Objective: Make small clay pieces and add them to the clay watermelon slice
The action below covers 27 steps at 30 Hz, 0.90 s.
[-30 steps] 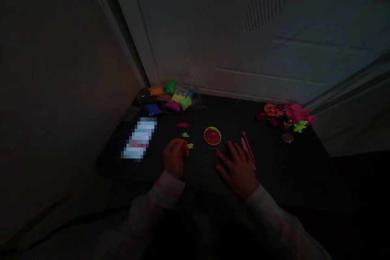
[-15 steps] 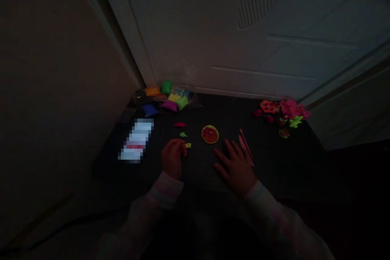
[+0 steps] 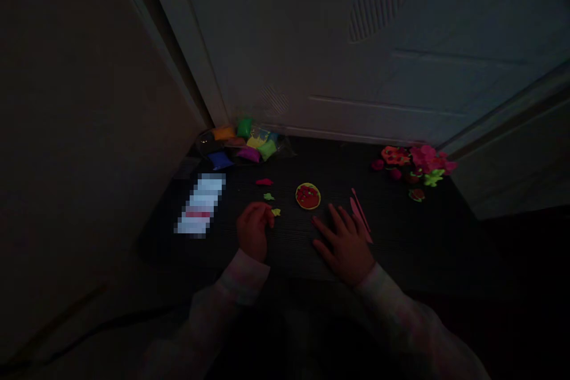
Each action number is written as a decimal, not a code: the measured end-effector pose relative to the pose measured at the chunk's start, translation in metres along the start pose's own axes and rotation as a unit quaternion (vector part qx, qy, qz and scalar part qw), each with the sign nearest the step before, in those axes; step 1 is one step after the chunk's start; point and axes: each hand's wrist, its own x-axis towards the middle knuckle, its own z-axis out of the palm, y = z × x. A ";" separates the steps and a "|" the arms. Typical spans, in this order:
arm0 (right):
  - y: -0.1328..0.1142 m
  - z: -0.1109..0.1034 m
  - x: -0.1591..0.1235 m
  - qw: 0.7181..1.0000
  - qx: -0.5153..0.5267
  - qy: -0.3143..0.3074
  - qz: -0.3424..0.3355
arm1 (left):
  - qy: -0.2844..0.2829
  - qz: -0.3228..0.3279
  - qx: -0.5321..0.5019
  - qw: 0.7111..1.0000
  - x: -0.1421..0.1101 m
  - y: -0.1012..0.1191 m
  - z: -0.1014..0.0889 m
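My left hand point(image 3: 253, 230) rests on the dark table with its fingers curled in; whether anything is inside cannot be seen. A small yellow clay piece point(image 3: 276, 212) lies right by its fingertips. Just beyond are a small green clay piece point(image 3: 268, 196) and a red clay piece point(image 3: 264, 181). Between the hands and a little farther off sits a round clay disc point(image 3: 308, 196), red with a yellow rim and small green bits. My right hand point(image 3: 345, 246) lies flat, fingers spread, below the disc. Beside its outer fingers are a pink clay knife point(image 3: 360, 219) and a thin pink stick point(image 3: 361, 209).
Bags of coloured clay point(image 3: 247, 142) lie at the back left. A bright blurred-out phone-like rectangle point(image 3: 201, 204) is at the left. Pink, orange and yellow-green clay shapes point(image 3: 427, 160) cluster at the back right. A pale door point(image 3: 285, 41) with heart reliefs stands behind the table point(image 3: 401, 243).
The view has shifted slightly, moving everything a little to the left in the picture. Both hands keep their place and pose on the table.
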 end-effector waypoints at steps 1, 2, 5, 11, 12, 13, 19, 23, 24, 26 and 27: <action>0.000 0.000 0.000 1.000 0.002 -0.002 -0.006 | -0.001 0.001 -0.003 1.000 0.000 0.000 0.000; 0.000 0.000 0.000 0.999 0.008 -0.008 -0.030 | -0.004 0.003 -0.001 1.000 0.000 0.000 0.000; 0.000 0.001 0.000 0.999 0.015 -0.011 -0.051 | -0.007 0.008 0.016 1.000 0.000 0.000 0.000; -0.001 0.001 0.000 0.998 0.017 -0.019 -0.058 | -0.009 0.011 0.019 1.000 0.000 0.000 -0.001; -0.002 0.001 0.000 0.998 0.017 -0.021 -0.056 | -0.009 0.011 0.016 1.000 0.000 0.000 -0.001; -0.002 0.001 0.000 0.999 0.012 -0.014 -0.034 | -0.008 0.011 0.013 1.000 0.000 -0.001 -0.001; -0.003 0.002 0.000 0.998 0.015 -0.020 -0.059 | -0.002 0.005 0.011 1.000 0.000 0.000 0.000; -0.002 0.002 -0.001 1.000 0.002 -0.002 0.000 | 0.001 0.000 -0.010 1.000 0.000 0.000 0.000; -0.002 0.002 -0.001 1.000 0.007 -0.009 -0.017 | 0.000 -0.001 -0.008 1.000 0.000 0.000 0.000; -0.003 0.002 -0.001 0.999 0.016 -0.020 -0.048 | -0.001 -0.003 -0.001 1.000 0.000 0.000 0.000; -0.003 0.002 -0.001 0.999 0.015 -0.016 -0.041 | -0.001 -0.003 -0.001 1.000 0.000 0.000 0.000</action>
